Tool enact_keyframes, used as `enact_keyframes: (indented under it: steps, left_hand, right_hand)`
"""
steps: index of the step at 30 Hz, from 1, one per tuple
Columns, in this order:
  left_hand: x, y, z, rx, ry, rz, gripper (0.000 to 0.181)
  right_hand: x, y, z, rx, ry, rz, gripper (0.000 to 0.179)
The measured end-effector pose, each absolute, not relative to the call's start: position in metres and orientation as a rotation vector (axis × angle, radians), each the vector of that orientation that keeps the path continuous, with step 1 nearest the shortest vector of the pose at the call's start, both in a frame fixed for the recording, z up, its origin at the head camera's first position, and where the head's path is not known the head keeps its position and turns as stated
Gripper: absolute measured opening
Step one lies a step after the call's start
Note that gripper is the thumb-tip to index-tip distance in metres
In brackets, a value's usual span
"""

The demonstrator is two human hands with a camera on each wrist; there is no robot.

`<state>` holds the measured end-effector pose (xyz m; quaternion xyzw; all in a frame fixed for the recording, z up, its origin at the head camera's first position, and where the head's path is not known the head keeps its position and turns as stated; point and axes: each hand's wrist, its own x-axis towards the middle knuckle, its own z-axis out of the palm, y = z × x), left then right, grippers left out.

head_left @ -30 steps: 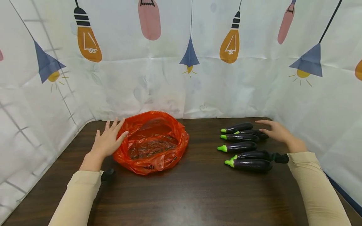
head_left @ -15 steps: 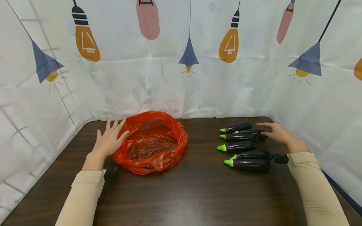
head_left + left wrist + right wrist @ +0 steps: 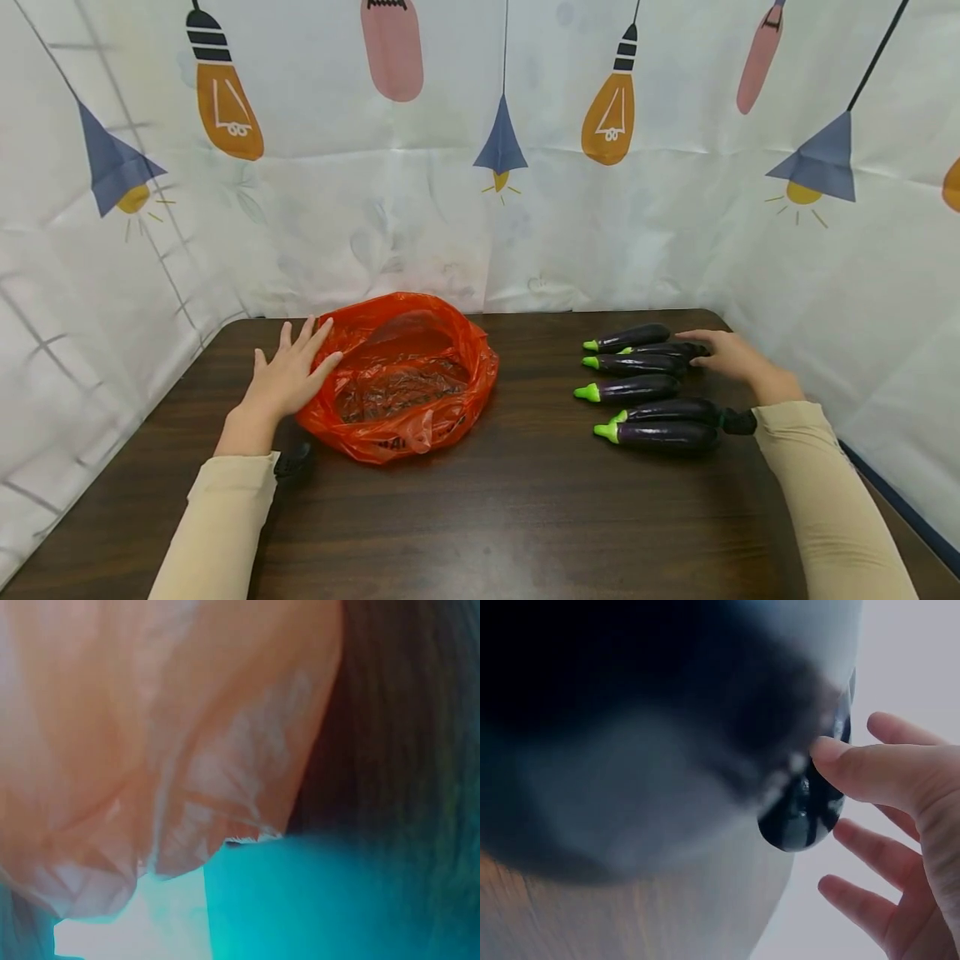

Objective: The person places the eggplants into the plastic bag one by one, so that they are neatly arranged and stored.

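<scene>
Eggplant (image 3: 667, 350), far right: glossy, likely firm and slippery, best held mid-body; right hand (image 3: 729, 355) touches it, fingers parted; left hand (image 3: 283, 377) spread wide.

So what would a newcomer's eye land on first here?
Probably the bright red plastic bag, its mouth open, left of centre on the dark table. Next, the glossy purple eggplants with green stem ends, lying on the right. Behind, lamps and bulbs pattern the white backdrop.
</scene>
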<state>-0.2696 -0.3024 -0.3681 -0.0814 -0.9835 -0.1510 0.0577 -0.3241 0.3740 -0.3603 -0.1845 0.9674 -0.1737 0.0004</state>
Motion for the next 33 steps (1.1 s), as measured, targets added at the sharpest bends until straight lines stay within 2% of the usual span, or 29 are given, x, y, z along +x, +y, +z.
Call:
enact_keyframes:
  steps: [33]
  left_hand:
    - [-0.267, -0.308, -0.377, -0.251, -2.995, -0.464, 0.078]
  right_hand:
    - [-0.329, 0.373, -0.373, -0.54, 3.102, -0.595, 0.045]
